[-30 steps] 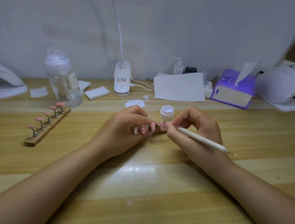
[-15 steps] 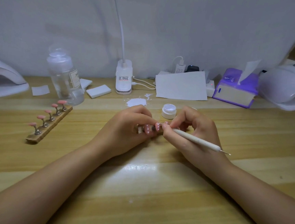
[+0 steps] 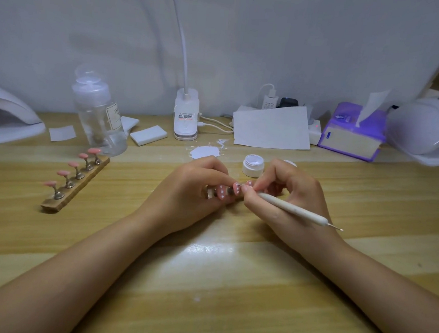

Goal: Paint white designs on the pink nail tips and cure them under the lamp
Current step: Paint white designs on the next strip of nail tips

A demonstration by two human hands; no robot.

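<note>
Our left hand [image 3: 189,190] curls round a wooden nail stand [image 3: 210,193], hiding most of it; the dotted pink tips [image 3: 222,192] show. Right hand [image 3: 287,196] pinches the dotting pen [image 3: 293,208], its working tip hidden. Open jar [image 3: 253,165] holds white gel. Curing lamp [image 3: 428,129] is cut off right.

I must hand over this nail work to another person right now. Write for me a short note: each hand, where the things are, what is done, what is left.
Left hand: grips the wooden holder with dotted pink tips at table centre.
Right hand: pinches the white dotting tool, working end at a tip.
White paint jar: open, just behind the hands.
Second holder: on the left, five pink tips, no white showing on them.
Curing lamps: one far left, one far right.
Done: white dots on at least three held tips.
Left: finish this row, paint the second holder, cure both.
</note>
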